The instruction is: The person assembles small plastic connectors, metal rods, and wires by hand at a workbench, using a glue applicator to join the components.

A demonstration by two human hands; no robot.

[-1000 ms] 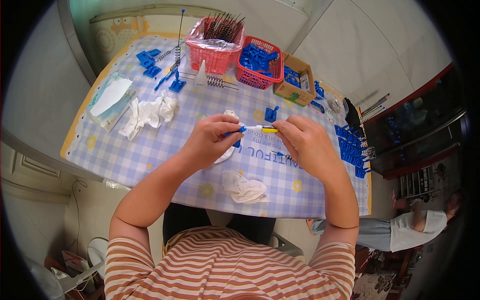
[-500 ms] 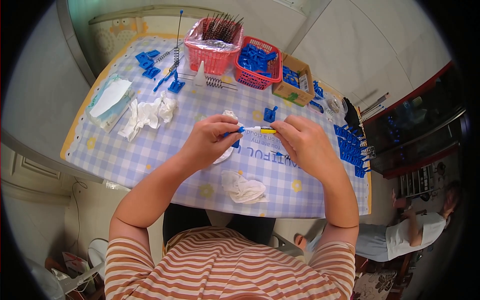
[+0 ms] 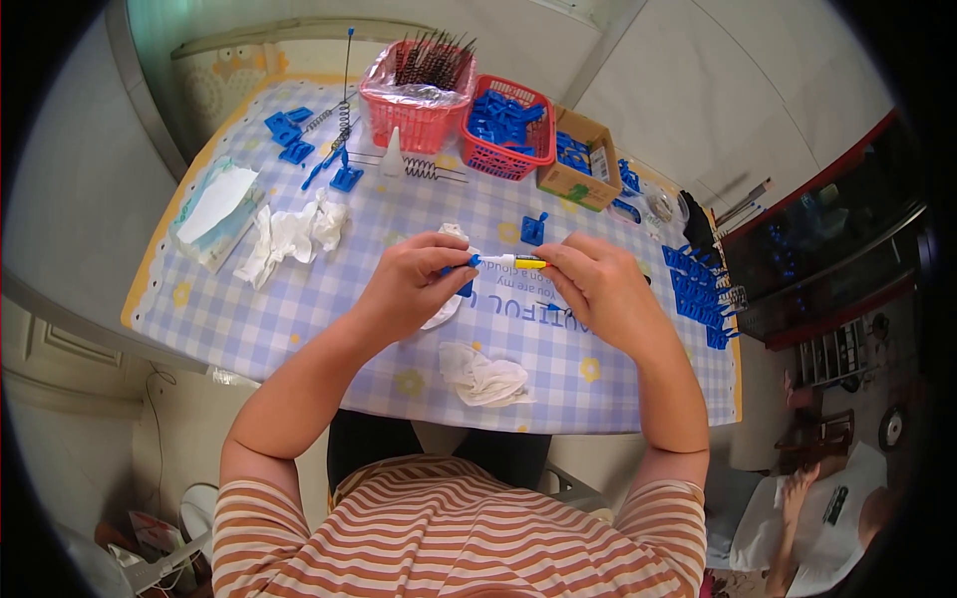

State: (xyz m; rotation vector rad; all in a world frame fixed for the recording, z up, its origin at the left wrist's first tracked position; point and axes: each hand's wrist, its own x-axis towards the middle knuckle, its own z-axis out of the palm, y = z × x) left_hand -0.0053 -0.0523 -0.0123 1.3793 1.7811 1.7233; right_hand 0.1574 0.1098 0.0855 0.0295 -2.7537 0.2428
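Note:
Over the middle of the table, my left hand is closed on a small blue plastic part, partly hidden by the fingers. My right hand pinches a small glue tube with a yellow body and a white nozzle. The nozzle points left, and its tip meets or nearly meets the blue part; I cannot tell which. A blue base with a short post stands just beyond my right hand. A crumpled white tissue lies nearer to me.
Behind stand a red basket of dark springs, a red basket of blue parts and a cardboard box. A white cone-tipped bottle stands near loose springs. Blue pieces line the right edge. Another person is at lower right.
My hands keep the same hold, with the glue nozzle still at the blue part. The view has shifted slightly. The other person at lower right has moved closer, lower in the picture.

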